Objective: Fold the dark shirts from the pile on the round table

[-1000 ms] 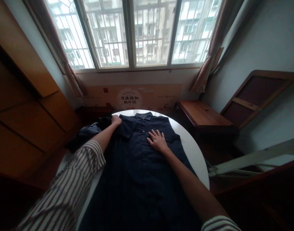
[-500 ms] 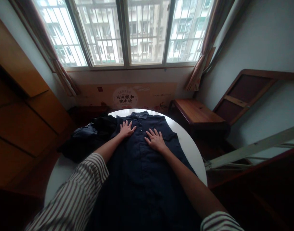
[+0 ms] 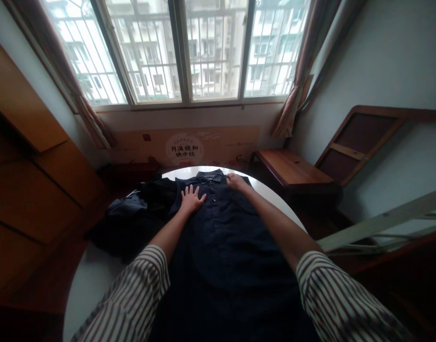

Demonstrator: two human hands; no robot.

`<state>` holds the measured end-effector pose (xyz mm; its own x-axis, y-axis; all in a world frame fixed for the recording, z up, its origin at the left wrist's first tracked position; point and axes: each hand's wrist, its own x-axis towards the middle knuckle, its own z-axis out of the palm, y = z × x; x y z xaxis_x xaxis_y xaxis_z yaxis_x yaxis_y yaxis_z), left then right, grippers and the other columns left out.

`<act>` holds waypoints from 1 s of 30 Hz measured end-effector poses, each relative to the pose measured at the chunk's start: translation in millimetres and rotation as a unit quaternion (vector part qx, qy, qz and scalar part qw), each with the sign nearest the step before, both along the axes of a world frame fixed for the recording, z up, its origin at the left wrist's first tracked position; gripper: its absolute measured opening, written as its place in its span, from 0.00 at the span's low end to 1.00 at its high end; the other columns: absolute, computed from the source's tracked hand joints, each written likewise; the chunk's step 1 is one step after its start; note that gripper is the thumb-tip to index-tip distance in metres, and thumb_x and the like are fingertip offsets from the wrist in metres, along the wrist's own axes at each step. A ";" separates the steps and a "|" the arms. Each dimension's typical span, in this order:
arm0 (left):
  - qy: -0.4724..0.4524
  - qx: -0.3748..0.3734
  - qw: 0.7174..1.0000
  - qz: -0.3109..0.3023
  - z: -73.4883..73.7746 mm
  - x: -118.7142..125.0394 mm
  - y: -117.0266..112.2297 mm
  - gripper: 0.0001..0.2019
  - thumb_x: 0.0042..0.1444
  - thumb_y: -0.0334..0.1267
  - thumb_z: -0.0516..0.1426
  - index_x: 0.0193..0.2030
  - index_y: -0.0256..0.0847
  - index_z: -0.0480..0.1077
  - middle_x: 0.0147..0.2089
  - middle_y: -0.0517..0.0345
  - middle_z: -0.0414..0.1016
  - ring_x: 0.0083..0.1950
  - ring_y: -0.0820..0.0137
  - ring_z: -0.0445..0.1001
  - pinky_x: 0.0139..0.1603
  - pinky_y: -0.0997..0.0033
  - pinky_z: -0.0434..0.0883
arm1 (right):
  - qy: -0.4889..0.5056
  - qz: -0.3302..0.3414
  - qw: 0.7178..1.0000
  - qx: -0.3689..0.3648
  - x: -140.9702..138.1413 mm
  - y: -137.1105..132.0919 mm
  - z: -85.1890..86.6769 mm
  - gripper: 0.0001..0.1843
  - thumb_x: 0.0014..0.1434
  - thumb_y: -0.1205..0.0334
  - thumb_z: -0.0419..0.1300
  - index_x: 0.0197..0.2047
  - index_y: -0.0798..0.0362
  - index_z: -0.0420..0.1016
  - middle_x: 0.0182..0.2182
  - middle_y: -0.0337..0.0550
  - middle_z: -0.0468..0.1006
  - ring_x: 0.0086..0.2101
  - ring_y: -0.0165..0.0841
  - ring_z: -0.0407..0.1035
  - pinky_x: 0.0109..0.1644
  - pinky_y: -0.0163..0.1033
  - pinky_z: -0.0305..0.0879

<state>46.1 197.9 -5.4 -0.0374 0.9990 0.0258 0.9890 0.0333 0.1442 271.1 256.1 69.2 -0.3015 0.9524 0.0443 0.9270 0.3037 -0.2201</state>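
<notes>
- Left hand [image 3: 192,199] open, fingers spread, flat on navy shirt [image 3: 221,247], holding nothing
- Right hand [image 3: 236,181] curled near the collar, hold unclear
- Shirt lies across round white counter [image 3: 92,285], beside dark clothes [image 3: 132,218]

Dark navy shirt [image 3: 221,247], brown-and-white striped sleeves [image 3: 342,294], white round tabletop [image 3: 89,289], reddish-brown wooden bench [image 3: 292,166]
</notes>
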 end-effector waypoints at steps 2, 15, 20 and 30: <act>-0.003 0.006 1.000 -0.001 -0.6 0.0 0.0 0.38 0.64 0.62 0.40 0.74 0.42 0.49 0.77 0.44 0.42 0.76 0.47 0.40 0.71 0.41 0.43 | -0.006 0.006 1.000 -0.016 -2.5 19.2 -2.4 0.18 0.68 0.55 0.57 0.58 0.53 0.70 0.58 0.50 0.71 0.53 0.41 0.68 0.58 0.53 0.66; -0.023 0.008 1.000 -0.004 2.6 1.1 -1.0 0.38 0.64 0.62 0.41 0.74 0.42 0.51 0.76 0.44 0.42 0.76 0.47 0.40 0.72 0.41 0.41 | -0.041 -0.009 0.996 -0.084 -20.3 26.5 -28.0 0.33 0.72 0.48 0.34 0.74 0.55 0.44 0.73 0.53 0.39 0.71 0.47 0.34 0.67 0.72 0.31; -0.027 0.003 1.000 -0.008 4.9 0.1 -2.1 0.38 0.64 0.62 0.42 0.74 0.41 0.51 0.76 0.42 0.42 0.76 0.46 0.40 0.71 0.40 0.41 | -0.046 0.032 0.997 -0.046 7.7 -46.2 -19.7 0.33 0.71 0.46 0.41 0.74 0.51 0.48 0.74 0.46 0.40 0.71 0.46 0.34 0.69 0.67 0.31; -0.056 0.108 0.991 -0.064 47.3 17.9 -33.3 0.24 0.67 0.43 0.48 0.64 0.30 0.64 0.67 0.36 0.63 0.70 0.52 0.58 0.69 0.52 0.57 | 0.051 0.022 0.996 0.075 141.6 -306.4 -62.1 0.29 0.66 0.45 0.51 0.63 0.52 0.68 0.64 0.54 0.67 0.62 0.50 0.61 0.65 0.59 0.58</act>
